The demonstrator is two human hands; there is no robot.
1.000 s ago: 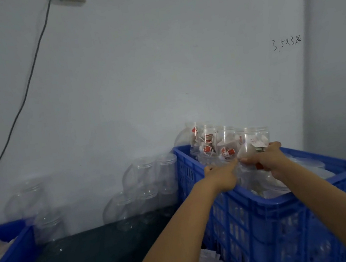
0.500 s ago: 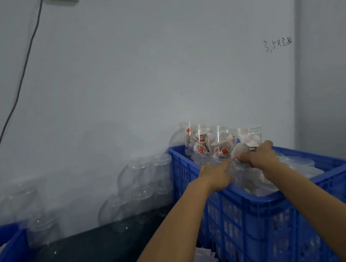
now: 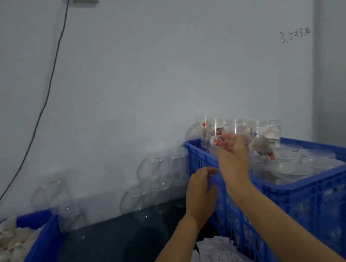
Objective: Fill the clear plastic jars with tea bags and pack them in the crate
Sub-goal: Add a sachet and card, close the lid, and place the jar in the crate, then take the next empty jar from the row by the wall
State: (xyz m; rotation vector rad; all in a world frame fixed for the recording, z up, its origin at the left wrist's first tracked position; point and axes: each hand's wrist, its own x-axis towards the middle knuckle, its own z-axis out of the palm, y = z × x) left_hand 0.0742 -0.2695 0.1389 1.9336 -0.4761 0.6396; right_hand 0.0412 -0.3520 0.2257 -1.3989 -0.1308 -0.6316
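A blue crate (image 3: 330,179) stands at the right on the dark table (image 3: 117,249). Along its back stand several clear jars filled with tea bags (image 3: 236,129), and one filled jar (image 3: 266,143) sits just right of my right hand. My right hand (image 3: 233,157) is raised over the crate's left rim with loosely curled fingers and nothing visible in them. My left hand (image 3: 200,190) hovers lower, outside the crate's left wall, fingers relaxed and empty. Clear jars or lids (image 3: 295,168) lie in the crate's front part.
Empty clear jars (image 3: 163,176) are stacked against the wall left of the crate, more (image 3: 66,203) further left. A second blue crate (image 3: 36,256) at the left edge holds loose tea bags (image 3: 3,245). White paper slips (image 3: 217,260) lie by the right crate. A cable (image 3: 50,86) hangs down the wall.
Both hands have let go of the jar they held in the crate. My left hand dropped back outside the crate wall; my right hand lifted and drew back to the rim.
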